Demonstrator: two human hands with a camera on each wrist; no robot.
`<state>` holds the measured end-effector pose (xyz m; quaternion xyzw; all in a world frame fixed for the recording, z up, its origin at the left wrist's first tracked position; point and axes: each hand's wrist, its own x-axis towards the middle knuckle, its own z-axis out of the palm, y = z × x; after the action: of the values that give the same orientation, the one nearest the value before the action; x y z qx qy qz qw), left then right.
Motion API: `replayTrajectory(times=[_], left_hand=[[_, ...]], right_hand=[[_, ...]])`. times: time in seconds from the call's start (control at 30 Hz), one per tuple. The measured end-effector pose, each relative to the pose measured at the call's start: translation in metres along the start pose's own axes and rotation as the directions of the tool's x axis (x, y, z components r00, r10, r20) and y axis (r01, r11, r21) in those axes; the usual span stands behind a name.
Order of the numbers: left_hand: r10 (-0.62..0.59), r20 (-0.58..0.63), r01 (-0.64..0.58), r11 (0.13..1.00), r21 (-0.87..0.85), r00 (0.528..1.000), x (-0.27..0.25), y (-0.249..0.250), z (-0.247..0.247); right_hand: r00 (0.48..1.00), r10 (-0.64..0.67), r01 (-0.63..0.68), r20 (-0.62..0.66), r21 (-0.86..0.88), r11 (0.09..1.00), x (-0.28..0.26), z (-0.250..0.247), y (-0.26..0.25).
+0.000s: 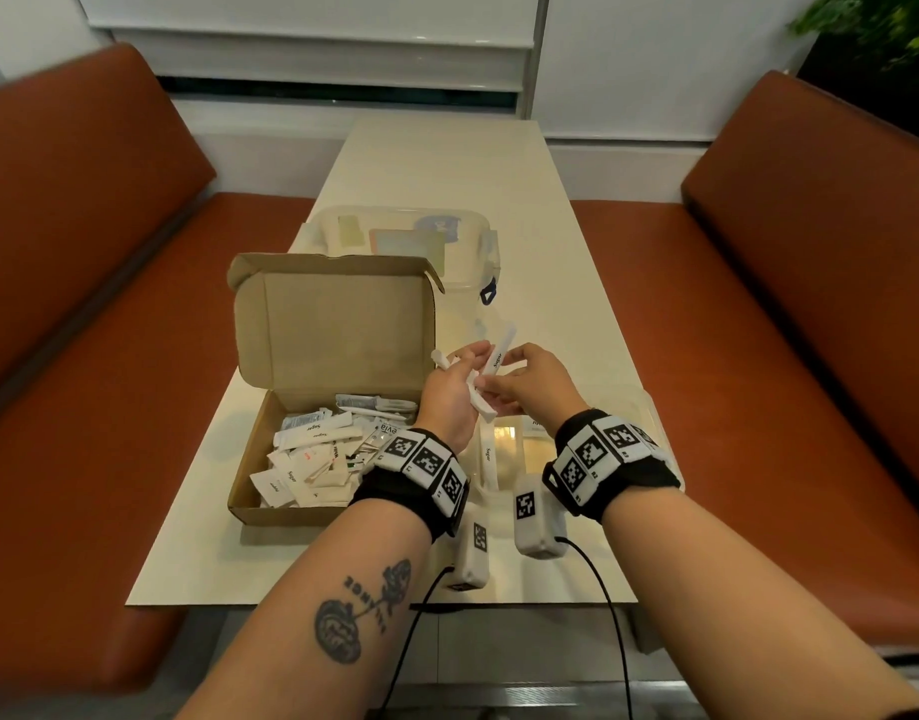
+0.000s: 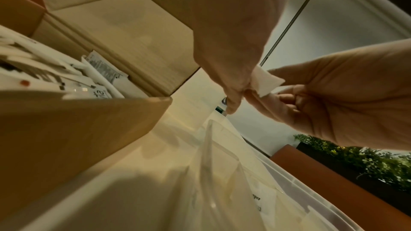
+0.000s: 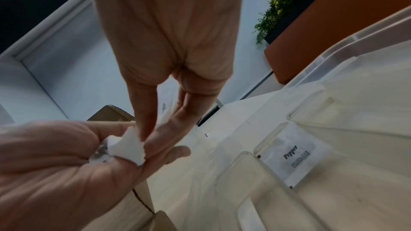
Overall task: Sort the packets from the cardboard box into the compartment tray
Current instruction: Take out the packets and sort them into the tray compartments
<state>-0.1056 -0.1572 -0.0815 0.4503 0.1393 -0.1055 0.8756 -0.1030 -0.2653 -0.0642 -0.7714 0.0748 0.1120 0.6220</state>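
Observation:
The open cardboard box [image 1: 312, 511] on the left of the table holds several white and grey packets [image 1: 317, 454]. To its right lies the clear compartment tray [image 1: 647, 413], with a sugar stick [image 1: 488, 459] in one compartment and a pepper packet [image 3: 295, 155] in another. Both hands meet above the tray. My left hand [image 1: 447, 392] grips a small bunch of white stick packets [image 1: 482, 405]. My right hand [image 1: 525, 376] pinches one sugar stick packet [image 1: 499, 356] by its lower end, right against the bunch. In the right wrist view the packets' torn white ends [image 3: 129, 147] show between both hands' fingers.
A clear lidded storage container [image 1: 478, 236] stands behind the box. Orange benches [image 1: 83, 304] flank the narrow table on both sides. A plant [image 1: 873, 33] is at the far right. Cables hang from the wrist cameras [image 1: 533, 517] over the table's near edge.

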Motion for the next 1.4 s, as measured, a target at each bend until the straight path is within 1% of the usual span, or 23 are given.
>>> replayTrajectory(times=[0.1,0.17,0.27,0.33,0.4,0.47,0.53,0.67,0.73,0.8,0.87,0.93,0.97,1.07,1.13,1.2,1.3,1.4], left_hand=[[-0.02,0.019,0.02,1.0,0.003,1.0,-0.001,-0.001,0.002],[-0.024,0.006,0.024,1.0,0.004,1.0,-0.002,-0.003,0.003],[-0.037,-0.015,0.037,0.999,0.011,0.999,0.0,-0.007,0.005],[-0.043,-0.028,0.044,0.998,0.044,0.999,0.002,-0.012,0.007],[-0.038,-0.085,0.046,0.994,0.096,0.996,0.003,-0.014,0.007],[-0.025,-0.13,0.05,0.981,0.189,0.991,0.006,-0.014,0.004],[0.001,-0.103,0.028,0.961,0.276,0.995,0.009,-0.013,0.001],[0.06,-0.044,-0.037,0.91,0.412,0.997,0.01,-0.011,0.001],[0.098,-0.04,-0.068,0.88,0.471,0.994,0.01,-0.009,0.001],[0.13,-0.016,-0.098,0.822,0.561,0.991,0.012,-0.006,-0.001],[0.147,0.024,-0.128,0.761,0.636,0.989,0.014,-0.001,-0.002],[0.18,0.037,-0.16,0.735,0.659,0.983,0.016,0.003,-0.002],[0.205,0.018,-0.166,0.737,0.655,0.979,0.017,0.005,-0.002],[0.265,-0.108,-0.163,0.816,0.554,0.958,0.021,0.01,-0.002],[0.286,-0.139,-0.18,0.843,0.506,0.948,0.023,0.012,-0.002],[0.299,-0.108,-0.204,0.832,0.516,0.948,0.024,0.013,0.001],[0.29,-0.054,-0.216,0.812,0.542,0.955,0.025,0.011,0.003],[0.275,-0.067,-0.2,0.825,0.528,0.959,0.027,0.01,0.0]], right_hand=[[0.999,-0.014,0.014,-0.048,0.007,1.0,0.001,-0.001,0.002],[0.995,-0.037,0.039,-0.091,0.026,0.999,0.002,-0.003,0.003],[0.986,-0.091,0.091,-0.137,-0.009,0.996,0.004,-0.009,0.004],[0.983,-0.113,0.112,-0.144,-0.018,0.994,0.005,-0.011,0.004],[0.982,-0.102,0.105,-0.159,0.01,0.994,0.007,-0.013,0.004],[0.99,-0.082,0.086,-0.116,0.028,0.996,0.008,-0.014,0.003],[0.995,-0.076,0.078,-0.064,0.025,0.997,0.008,-0.013,0.004],[0.994,-0.087,0.086,-0.059,-0.015,0.996,0.01,-0.011,0.004],[0.991,-0.085,0.085,-0.106,-0.004,0.996,0.012,-0.011,0.002],[0.981,-0.071,0.082,-0.18,0.055,0.995,0.015,-0.015,0.0],[0.976,-0.067,0.089,-0.209,0.1,0.991,0.018,-0.021,-0.003],[0.979,-0.081,0.098,-0.186,0.082,0.992,0.02,-0.027,-0.004],[0.982,-0.087,0.101,-0.168,0.073,0.992,0.021,-0.029,-0.004],[0.991,-0.069,0.079,-0.112,0.087,0.993,0.021,-0.033,0.001],[0.998,-0.051,0.053,-0.047,0.037,0.998,0.02,-0.034,0.006],[0.999,-0.054,0.054,-0.001,-0.053,0.997,0.019,-0.035,0.009],[0.996,-0.089,0.091,0.023,-0.119,0.989,0.019,-0.035,0.008],[0.994,-0.105,0.111,0.042,-0.187,0.976,0.019,-0.035,0.006]])
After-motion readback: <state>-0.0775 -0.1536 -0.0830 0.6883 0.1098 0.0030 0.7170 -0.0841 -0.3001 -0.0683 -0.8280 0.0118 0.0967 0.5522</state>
